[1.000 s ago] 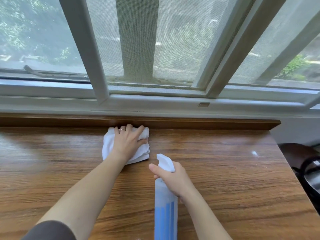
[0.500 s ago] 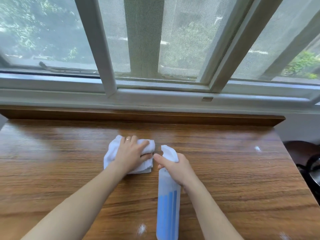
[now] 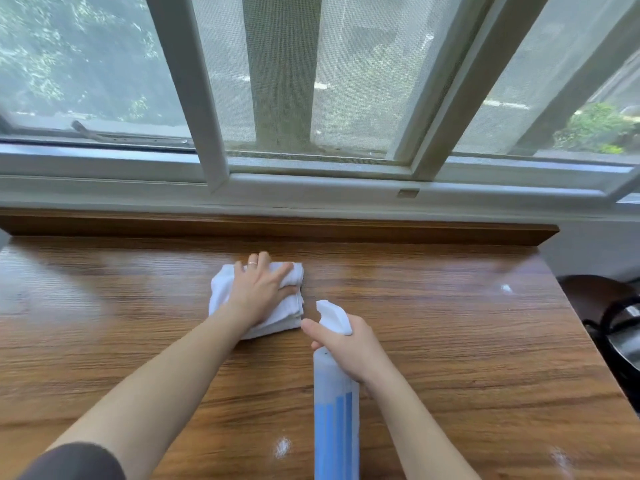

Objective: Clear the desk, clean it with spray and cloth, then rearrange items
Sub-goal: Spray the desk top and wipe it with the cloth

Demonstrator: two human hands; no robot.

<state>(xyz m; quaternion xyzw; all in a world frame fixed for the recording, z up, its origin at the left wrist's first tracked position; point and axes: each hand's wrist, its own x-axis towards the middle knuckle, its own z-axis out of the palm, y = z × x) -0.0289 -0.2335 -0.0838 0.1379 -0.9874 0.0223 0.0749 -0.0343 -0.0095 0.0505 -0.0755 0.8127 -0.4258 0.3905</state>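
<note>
A folded white cloth (image 3: 221,292) lies on the wooden desk (image 3: 450,341), a short way in front of the back ledge. My left hand (image 3: 259,292) presses flat on top of it, fingers spread, with the thumb along its right edge. My right hand (image 3: 349,348) grips the neck of a spray bottle (image 3: 334,420) with a white head and blue liquid, forefinger by the trigger. The bottle's nozzle points away from me, just right of the cloth.
A raised wooden ledge (image 3: 277,230) and the window frame bound the desk at the back. White spray spots (image 3: 282,446) sit near the front and at the far right (image 3: 506,288). A dark bag on a dark seat (image 3: 616,327) stands beyond the desk's right edge.
My left hand slid the cloth from against the back ledge a little toward me and rightward, closer to the bottle. My right hand kept holding the bottle in about the same place.
</note>
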